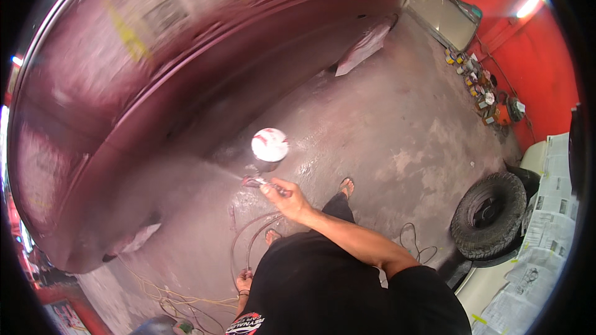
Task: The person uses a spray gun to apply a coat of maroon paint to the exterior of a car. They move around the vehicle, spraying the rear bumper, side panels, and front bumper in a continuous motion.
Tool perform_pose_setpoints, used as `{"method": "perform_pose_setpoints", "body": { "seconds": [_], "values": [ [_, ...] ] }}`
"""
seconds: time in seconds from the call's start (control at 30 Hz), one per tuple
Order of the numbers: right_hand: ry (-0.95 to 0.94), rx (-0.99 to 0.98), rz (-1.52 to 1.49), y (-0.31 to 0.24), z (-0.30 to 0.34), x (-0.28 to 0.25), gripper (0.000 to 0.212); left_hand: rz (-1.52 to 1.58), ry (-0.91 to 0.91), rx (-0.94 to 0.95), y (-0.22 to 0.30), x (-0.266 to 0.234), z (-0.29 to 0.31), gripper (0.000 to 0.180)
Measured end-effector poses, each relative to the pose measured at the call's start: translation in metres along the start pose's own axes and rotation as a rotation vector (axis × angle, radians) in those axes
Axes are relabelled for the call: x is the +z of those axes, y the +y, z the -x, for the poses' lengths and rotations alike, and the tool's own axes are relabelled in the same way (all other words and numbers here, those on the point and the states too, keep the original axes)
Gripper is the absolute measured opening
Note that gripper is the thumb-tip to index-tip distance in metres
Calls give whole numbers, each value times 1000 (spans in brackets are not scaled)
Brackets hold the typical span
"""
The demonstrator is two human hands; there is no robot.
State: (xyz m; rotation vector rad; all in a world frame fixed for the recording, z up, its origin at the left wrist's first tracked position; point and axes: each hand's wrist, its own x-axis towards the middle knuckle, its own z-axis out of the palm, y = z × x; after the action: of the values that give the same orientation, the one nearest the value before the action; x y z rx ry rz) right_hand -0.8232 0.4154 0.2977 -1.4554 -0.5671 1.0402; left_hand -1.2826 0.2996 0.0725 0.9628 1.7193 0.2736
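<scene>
My right hand is wrapped round the handle of a spray gun. A round cup with a white, red-streaked top sits at the gun. From its nozzle a pale mist spreads left toward the dark red car body. Low beside my body, my left hand is closed round a dark air hose. The hose loops up across the floor under my right wrist; where it joins the gun is hidden.
Paper covers the car's windows and wheels. A loose tyre stands at right beside a newspaper-covered panel. Several cans line the red wall. Yellow cords trail across the grey floor.
</scene>
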Motion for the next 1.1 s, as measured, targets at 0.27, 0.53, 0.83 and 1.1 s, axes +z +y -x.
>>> {"method": "perform_pose_setpoints", "body": {
  "seconds": [0.27, 0.53, 0.83, 1.1],
  "values": [
    [174, 16, -123, -39, -88, -240, 43, -203, -71, 49, 187, 166, 17, 21],
    [386, 102, -135, -100, -164, -418, 45, -278, -143, 165, 264, 315, -10, 20],
    [485, 131, -180, -171, -248, -569, 50, -280, -193, 284, 357, 481, -33, 21],
    [524, 113, -115, -223, -339, -692, 54, -182, -258, 221, 419, 628, -48, 22]
  ]
}}
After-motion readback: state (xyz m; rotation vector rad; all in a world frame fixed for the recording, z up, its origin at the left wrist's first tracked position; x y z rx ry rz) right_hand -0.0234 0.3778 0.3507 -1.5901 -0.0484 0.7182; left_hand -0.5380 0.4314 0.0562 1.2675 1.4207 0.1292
